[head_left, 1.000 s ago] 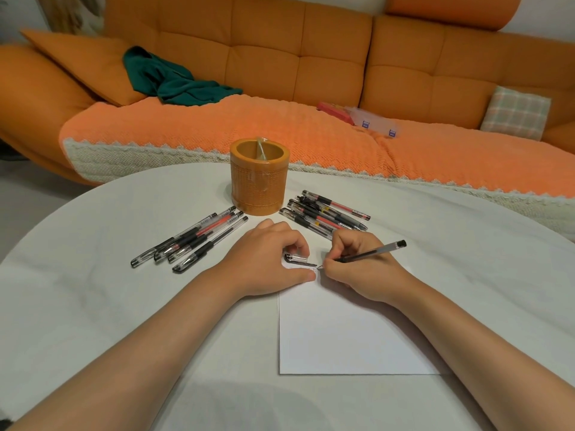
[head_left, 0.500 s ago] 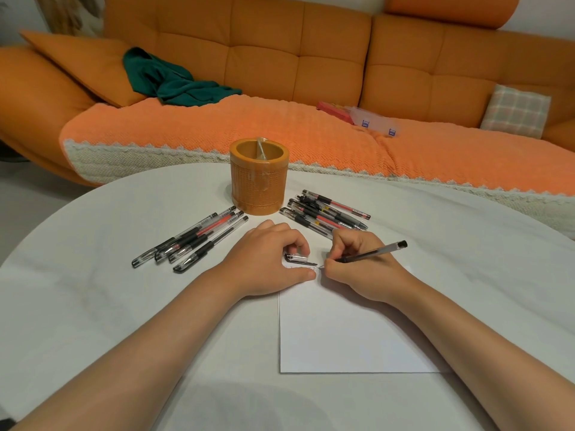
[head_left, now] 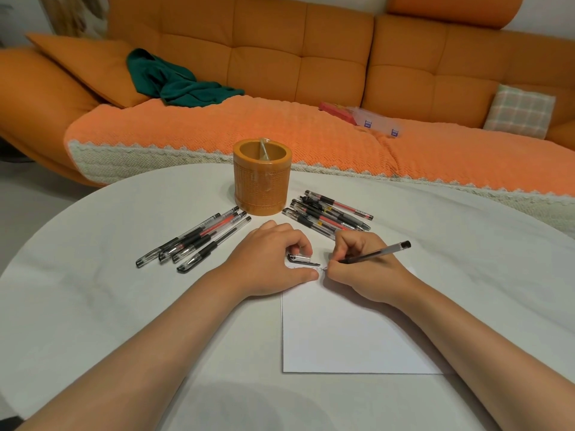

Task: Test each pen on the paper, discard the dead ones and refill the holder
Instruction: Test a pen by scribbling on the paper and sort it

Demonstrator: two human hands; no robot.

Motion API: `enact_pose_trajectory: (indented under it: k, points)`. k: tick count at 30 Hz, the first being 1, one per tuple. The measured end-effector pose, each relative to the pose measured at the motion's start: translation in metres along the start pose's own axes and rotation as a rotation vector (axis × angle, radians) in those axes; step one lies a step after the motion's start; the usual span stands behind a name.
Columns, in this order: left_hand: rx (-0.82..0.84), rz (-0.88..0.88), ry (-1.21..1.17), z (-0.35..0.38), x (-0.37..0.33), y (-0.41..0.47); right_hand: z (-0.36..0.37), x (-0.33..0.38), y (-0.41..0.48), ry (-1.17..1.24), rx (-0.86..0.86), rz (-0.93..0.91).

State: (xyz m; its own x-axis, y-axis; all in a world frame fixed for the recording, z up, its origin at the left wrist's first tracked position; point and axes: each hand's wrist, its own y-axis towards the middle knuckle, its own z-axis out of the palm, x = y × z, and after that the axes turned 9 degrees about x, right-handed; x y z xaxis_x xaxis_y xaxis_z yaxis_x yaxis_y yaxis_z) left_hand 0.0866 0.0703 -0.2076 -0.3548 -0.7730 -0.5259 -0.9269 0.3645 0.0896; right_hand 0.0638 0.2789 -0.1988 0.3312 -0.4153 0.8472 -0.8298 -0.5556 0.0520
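Black pen (head_left: 379,251) unmoved; right fingers (head_left: 346,244) still grasp it; left fingers (head_left: 297,241) still hold cap (head_left: 300,259).

Nothing legible: print on pen barrels (head_left: 334,213) too small, blue labels on clear box (head_left: 373,119) blurred, marks at top edge of paper (head_left: 342,331) faint.

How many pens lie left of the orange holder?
4, side by side on the table: outermost pen, second pen, third pen, nearest pen beside the left hand. None looks hidden.
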Motion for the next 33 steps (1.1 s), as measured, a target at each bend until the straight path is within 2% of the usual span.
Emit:
enact_pose_trajectory:
  k: [11, 23, 25, 30, 33]
  points:
    - [-0.003, 0.009, -0.011, 0.001, 0.002, 0.000, -0.001, 0.002, -0.002, -0.006, 0.040, -0.005]
    - [-0.003, 0.008, 0.003, 0.000, 0.001, 0.000, -0.001, 0.004, -0.001, 0.005, 0.008, 0.012]
    - [-0.003, 0.011, 0.002, 0.000, 0.002, 0.000, -0.002, 0.002, -0.001, 0.088, -0.035, 0.031]
    - [-0.003, 0.014, 0.018, 0.000, 0.002, 0.000, -0.010, 0.002, -0.001, 0.598, -0.193, 0.042]
    - [0.007, 0.016, 0.034, -0.001, 0.001, -0.001, -0.016, 0.005, -0.001, 0.673, -0.245, 0.043]
